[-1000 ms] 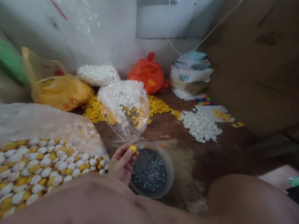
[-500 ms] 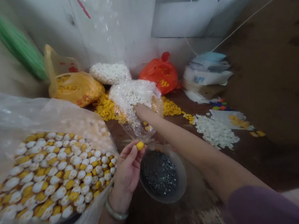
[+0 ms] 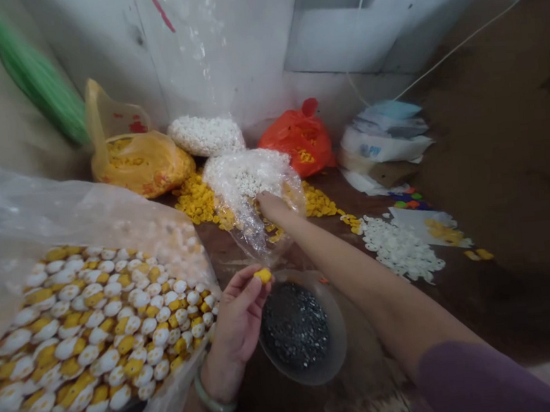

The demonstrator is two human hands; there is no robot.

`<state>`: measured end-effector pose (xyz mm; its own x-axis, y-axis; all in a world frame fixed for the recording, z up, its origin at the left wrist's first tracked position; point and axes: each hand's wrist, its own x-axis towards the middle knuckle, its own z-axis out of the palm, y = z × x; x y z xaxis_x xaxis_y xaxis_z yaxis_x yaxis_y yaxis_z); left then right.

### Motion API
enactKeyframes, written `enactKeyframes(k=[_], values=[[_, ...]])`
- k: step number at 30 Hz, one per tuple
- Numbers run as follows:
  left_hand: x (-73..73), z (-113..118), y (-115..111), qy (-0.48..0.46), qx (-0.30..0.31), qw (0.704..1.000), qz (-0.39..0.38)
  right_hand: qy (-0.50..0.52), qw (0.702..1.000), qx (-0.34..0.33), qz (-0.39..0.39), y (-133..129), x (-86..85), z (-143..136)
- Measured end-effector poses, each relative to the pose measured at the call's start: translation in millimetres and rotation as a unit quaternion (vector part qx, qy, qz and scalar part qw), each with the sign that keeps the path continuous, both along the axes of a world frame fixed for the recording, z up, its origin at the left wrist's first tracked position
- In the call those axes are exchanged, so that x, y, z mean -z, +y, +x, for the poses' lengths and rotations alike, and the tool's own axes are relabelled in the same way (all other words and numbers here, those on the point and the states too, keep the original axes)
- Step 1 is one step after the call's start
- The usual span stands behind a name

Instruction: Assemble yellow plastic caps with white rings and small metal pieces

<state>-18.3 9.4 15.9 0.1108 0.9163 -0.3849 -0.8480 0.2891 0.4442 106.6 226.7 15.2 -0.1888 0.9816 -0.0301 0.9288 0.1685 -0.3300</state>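
Observation:
My left hand (image 3: pixel 242 307) pinches a small yellow piece (image 3: pixel 263 275) between thumb and fingers, at the upper left edge of a round bowl (image 3: pixel 338 344) of dark, shiny bits. My right hand (image 3: pixel 271 207) reaches to the opening of a clear plastic bag (image 3: pixel 258 233) holding small white pieces (image 3: pixel 249 182); its fingertips are hidden there. Left of my left hand, a large clear bag (image 3: pixel 88 198) holds many white and yellow pieces (image 3: pixel 107 314).
Behind stand a yellow bag (image 3: pixel 158 167), a bag of white pieces (image 3: pixel 206 135) and a red bag (image 3: pixel 293 138). Loose yellow pieces (image 3: pixel 320 201) and flat white pieces (image 3: pixel 402 247) lie on the table. Stacked papers (image 3: pixel 383 134) stand at the back right.
My right hand has drawn back slightly from the white pieces in the clear bag. My left hand still holds the yellow piece. The view has shifted slightly.

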Motion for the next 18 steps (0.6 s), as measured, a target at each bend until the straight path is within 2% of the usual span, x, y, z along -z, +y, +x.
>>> enactKeyframes(k=[4,8,10,11,12,13,14,15,18], values=[[1.7,-1.3,2.1,0.008,-0.007,1.000,-0.008,-0.017,0.999,-0.029,0.025,-20.4,-14.5,-7.4],[1.9,-3.1,3.6,0.022,-0.018,1.000,-0.007,0.002,0.993,-0.083,0.085,-70.5,-27.6,6.2],[2.0,-3.2,3.3,0.030,-0.019,0.999,-0.005,0.021,0.981,-0.088,0.172,-94.4,-27.2,33.8],[2.1,-3.0,3.0,0.033,-0.017,0.999,-0.002,0.019,0.972,-0.071,0.223,-103.2,-24.8,53.7],[2.3,-2.7,2.6,0.036,-0.015,0.999,0.000,0.009,0.969,-0.044,0.243,-109.2,-21.3,77.0],[2.5,-2.3,2.0,0.038,-0.013,0.999,0.003,-0.007,0.969,-0.004,0.245,-112.4,-16.8,102.4],[2.7,-1.9,1.4,0.041,-0.012,0.999,0.004,-0.062,0.969,0.072,0.227,-112.8,-11.8,128.4],[2.9,-1.5,0.9,0.043,-0.010,0.999,0.005,-0.083,0.968,0.109,0.210,-110.9,-6.7,153.4],[3.7,-0.8,-0.5,0.052,-0.001,0.999,0.008,-0.116,0.965,0.154,0.180,-96.0,7.3,209.0]])
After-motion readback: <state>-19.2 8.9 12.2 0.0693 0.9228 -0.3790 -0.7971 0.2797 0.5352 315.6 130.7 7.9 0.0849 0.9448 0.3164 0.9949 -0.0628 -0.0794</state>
